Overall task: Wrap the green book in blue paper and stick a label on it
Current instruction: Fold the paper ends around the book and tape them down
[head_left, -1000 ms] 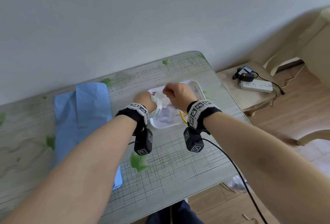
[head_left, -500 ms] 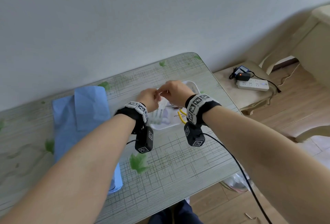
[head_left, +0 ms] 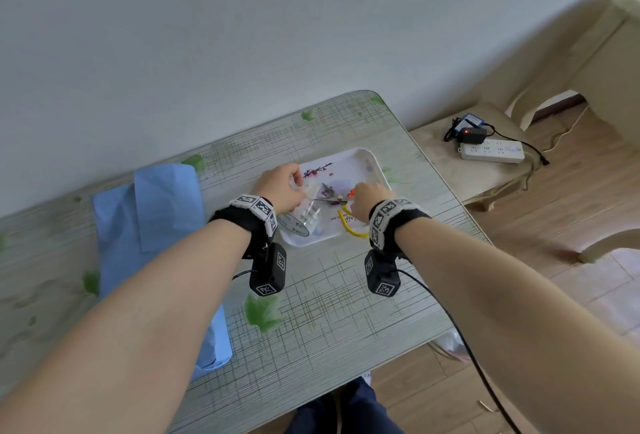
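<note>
Both forearms reach forward over the table [head_left: 311, 316] and come together above a white tray [head_left: 372, 165] that sits toward the table's far right corner. Each wrist wears a black band with square markers, and a small black box hangs under it.

The left hand [head_left: 278, 186] is raised above the tray's left side, knuckles up. Its fingers are curled round a clear tape roll [head_left: 304, 220], which hangs tilted below the palm.

The right hand [head_left: 367, 200] is lower, at the tray's near right side. It is closed over the handles of the scissors [head_left: 329, 197]; a yellow handle loop shows beneath it. The blades point left toward the tape roll, close to it; whether they touch cannot be told.

The blue paper [head_left: 152, 222] lies well apart on the table's left part. It stretches from near the far edge to the near edge, with a folded flap on top. The green book cannot be seen.
</note>
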Tool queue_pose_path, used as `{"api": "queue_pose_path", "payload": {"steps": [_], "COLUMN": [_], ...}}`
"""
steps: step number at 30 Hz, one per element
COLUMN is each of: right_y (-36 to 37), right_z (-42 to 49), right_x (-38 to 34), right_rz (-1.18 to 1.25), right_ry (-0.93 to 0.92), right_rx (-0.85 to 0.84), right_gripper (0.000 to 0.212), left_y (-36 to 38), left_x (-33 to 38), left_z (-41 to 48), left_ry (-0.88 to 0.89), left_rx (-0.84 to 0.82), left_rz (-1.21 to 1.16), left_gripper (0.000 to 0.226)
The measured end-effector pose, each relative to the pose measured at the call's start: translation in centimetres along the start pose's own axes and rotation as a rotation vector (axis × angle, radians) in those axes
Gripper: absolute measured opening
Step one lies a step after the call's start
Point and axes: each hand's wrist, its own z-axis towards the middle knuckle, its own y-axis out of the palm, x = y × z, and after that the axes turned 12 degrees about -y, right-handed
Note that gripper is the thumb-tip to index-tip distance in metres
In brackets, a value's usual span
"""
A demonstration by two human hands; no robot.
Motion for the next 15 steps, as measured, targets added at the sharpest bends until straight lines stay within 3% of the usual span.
{"api": "queue_pose_path", "payload": {"steps": [2, 4, 11, 15], "right_y": [1.7, 2.6, 2.3, 2.4], "right_z": [0.1, 0.3, 0.6, 0.4], "right_x": [-0.1, -0.1, -0.2, -0.4], "right_rz": [-0.099, -0.113, -0.049, -0.097], "right_ry": [0.027, 0.086, -0.058, -0.090], "right_rx": [-0.042, 0.029, 0.011, 0.004], "right_gripper": [0.035, 0.044, 0.020, 0.026], "left_y": [-0.4, -0.8, -1.5, -1.5], "left_x": [0.2, 0.6, 0.8, 0.9], "left_z": [-0.1, -0.3, -0.6, -0.6], "left_ry": [0.026, 0.043, 0.048, 0.041], "left_rx": [0.027, 0.044, 0.013, -0.006], "left_rz": [-0.002, 0.012, 0.069, 0.136], "left_gripper": [0.019, 0.022, 0.008, 0.011]}}
